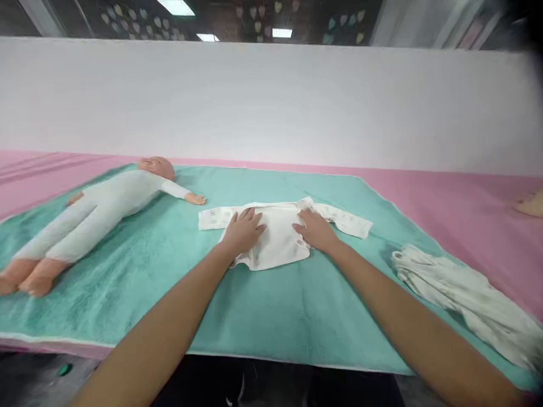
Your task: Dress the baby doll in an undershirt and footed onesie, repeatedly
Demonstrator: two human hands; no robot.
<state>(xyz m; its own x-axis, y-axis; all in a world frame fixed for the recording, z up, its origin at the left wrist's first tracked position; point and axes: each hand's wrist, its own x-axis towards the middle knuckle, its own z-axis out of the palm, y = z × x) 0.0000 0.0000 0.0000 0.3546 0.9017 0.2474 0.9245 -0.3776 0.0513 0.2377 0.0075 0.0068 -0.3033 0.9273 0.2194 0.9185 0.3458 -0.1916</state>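
Baby shirt [278,243] lies spread near the centre of the teal towel [263,316], directly in front of you. Its body is plain white, with the lower edge toward you. Its two sleeves, left sleeve [212,219] and right sleeve [351,222], extend outward to either side and carry a small print. The fabric shows slight creases at the lower edge.

Your left hand [245,230] rests palm down on the left side of the shirt body, where it meets the sleeve; its fingers are slightly spread and extended. Your right hand [314,230] rests on the right side, near the base of the right sleeve; its thumb stands apart from the fingers, and you cannot tell whether the partly hidden fingertips pinch any fabric.

To your left, a doll [119,195] in a white bodysuit lies at a slant, head away from you, feet toward the near left corner. Its outstretched hand ends near the left sleeve, without contact. To your right, a crumpled pale cloth [462,299] lies across the towel's edge. Beneath the towel is a pink sheet [475,226]. Behind it stands a white wall [271,102], with dark glass [305,25] bearing heart shapes above.
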